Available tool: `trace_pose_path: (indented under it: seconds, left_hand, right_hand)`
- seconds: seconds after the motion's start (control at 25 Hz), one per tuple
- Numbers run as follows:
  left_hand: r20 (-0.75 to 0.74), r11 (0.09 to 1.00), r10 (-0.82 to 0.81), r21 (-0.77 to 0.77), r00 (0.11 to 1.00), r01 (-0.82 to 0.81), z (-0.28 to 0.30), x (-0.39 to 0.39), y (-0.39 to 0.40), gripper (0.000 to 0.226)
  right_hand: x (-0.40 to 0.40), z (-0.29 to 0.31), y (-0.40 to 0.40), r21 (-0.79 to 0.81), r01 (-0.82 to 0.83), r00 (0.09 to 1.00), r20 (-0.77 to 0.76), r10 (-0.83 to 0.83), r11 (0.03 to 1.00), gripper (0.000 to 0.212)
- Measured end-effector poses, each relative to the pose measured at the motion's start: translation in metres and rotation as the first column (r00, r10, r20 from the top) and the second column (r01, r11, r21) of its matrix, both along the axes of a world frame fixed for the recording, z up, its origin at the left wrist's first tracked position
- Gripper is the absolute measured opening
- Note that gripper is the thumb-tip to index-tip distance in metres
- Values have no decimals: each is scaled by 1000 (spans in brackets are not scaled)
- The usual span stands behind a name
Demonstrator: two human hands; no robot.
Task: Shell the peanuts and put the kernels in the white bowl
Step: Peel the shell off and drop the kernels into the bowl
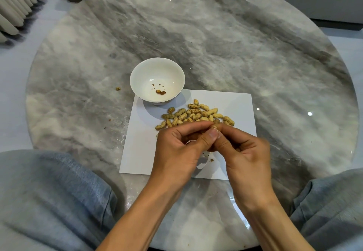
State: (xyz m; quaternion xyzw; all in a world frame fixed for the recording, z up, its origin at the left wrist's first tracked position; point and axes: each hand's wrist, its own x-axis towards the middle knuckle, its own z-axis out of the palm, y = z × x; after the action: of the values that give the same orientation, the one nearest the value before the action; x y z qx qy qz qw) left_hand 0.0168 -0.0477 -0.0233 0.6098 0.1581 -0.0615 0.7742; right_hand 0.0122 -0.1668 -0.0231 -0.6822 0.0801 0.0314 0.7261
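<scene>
Both hands pinch one peanut [214, 127] between them, held just above the near half of a white sheet of paper [237, 101]. On the left hand [177, 148], the thumb and curled fingers close on the shell from the left. Fingertips of the right hand [246, 150] meet them from the right, so that only a small tan piece of shell shows where the fingertips touch. Whether the shell is already cracked cannot be told.

Nearest the camera, two knees in grey-blue trousers [49, 195] sit at the lower corners, with bare forearms reaching forward between them over the edge of a round grey marble table [216, 34].

A few brown crumbs [211, 160] lie on the paper beneath the hands. Just beyond the hands, a loose pile of unshelled peanuts [194, 113] rests on the middle of the sheet, spread from left to right.

Further on, a white bowl [137, 74] stands at the sheet's far left corner, partly on the paper and partly on the table. Inside it lie two or so brown kernels [161, 92] and some specks of skin.

Left of the bowl, a small shell fragment [117, 88] lies on the bare marble.
</scene>
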Motion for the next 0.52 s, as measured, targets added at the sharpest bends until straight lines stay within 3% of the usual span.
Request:
trace_pose_path:
  seconds: [0.28,0.52]
  left_hand:
    - [32,999,20,27,999,-21,-3,-2,-3,15]
    - [139,992,-52,120,989,36,-1,3,8,24]
  right_hand:
    - [-1,-5,-1,-7,28,999,-15,-28,1000,13]
    - [6,-5,-4,148,-9,988,-150,32,989,23]
